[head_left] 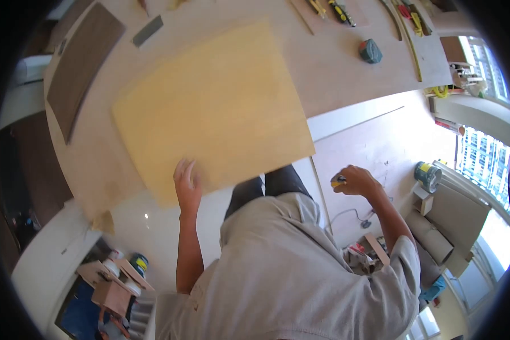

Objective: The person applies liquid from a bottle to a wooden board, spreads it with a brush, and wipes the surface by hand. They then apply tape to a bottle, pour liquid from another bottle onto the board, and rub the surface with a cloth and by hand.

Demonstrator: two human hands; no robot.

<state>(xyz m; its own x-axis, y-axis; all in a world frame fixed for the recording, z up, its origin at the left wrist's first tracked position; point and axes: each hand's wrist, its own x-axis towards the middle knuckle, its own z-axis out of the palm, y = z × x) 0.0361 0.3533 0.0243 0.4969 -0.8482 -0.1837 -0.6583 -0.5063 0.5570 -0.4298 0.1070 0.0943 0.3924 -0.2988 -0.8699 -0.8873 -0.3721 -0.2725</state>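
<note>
A large pale yellow sheet (221, 107) lies over the near edge of the worktable, slightly blurred, with its front side overhanging towards my body. My left hand (187, 181) is over the sheet's near left part, fingers stretched out and a little apart. Out to the right of the sheet, over the floor, my right hand (357, 181) is closed around a small yellow and dark tool (338, 181). Most of that tool is hidden in the fist, so I cannot tell its kind.
On the worktable (340, 85) are a dark curved panel (85, 71), a grey strip (148, 31), a dark green block-like object (370, 51) and several hand tools at the back right. A paint can (428, 177) and cardboard (456, 212) stand right. Boxes and cans (116, 283) crowd the lower left.
</note>
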